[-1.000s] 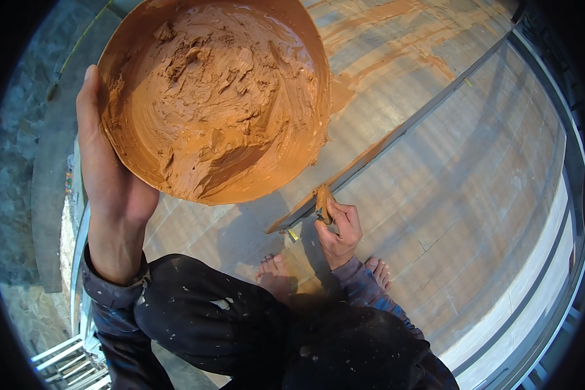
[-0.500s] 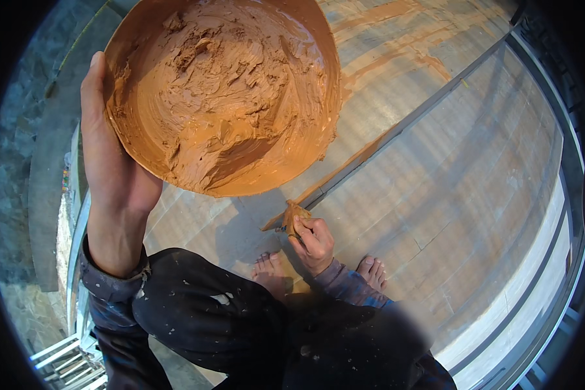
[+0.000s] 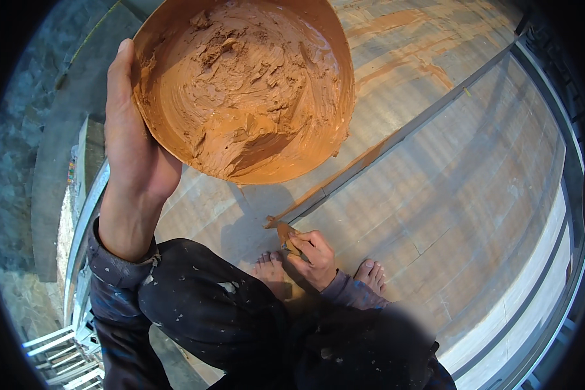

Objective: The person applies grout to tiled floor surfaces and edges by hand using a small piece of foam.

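Note:
My left hand (image 3: 140,153) grips a round orange-brown bowl (image 3: 146,107) by its left side, thumb up along the outer wall. Thick, wet terracotta-coloured paste (image 3: 253,84) fills it, with a scooped hollow towards the near side. Lower down, between my bare feet, my right hand (image 3: 315,260) is closed on a small scraper (image 3: 285,234) smeared with the same paste. Its far end is by the near end of a raised tile edge (image 3: 344,174), which carries a strip of paste; whether they touch I cannot tell. My fingers hide most of the scraper's handle.
Long floor tiles (image 3: 435,195) lie on both sides of the raised edge, with smeared paste streaks (image 3: 403,65) at the far side. White steps or ledges (image 3: 520,312) curve along the right. A white metal railing (image 3: 68,357) stands at lower left, beyond my knee (image 3: 201,286).
The bowl and my left hand have shifted right and slightly up in the picture. The scraper has turned in my right hand and drawn slightly nearer to me, leaving paste at the edge's end.

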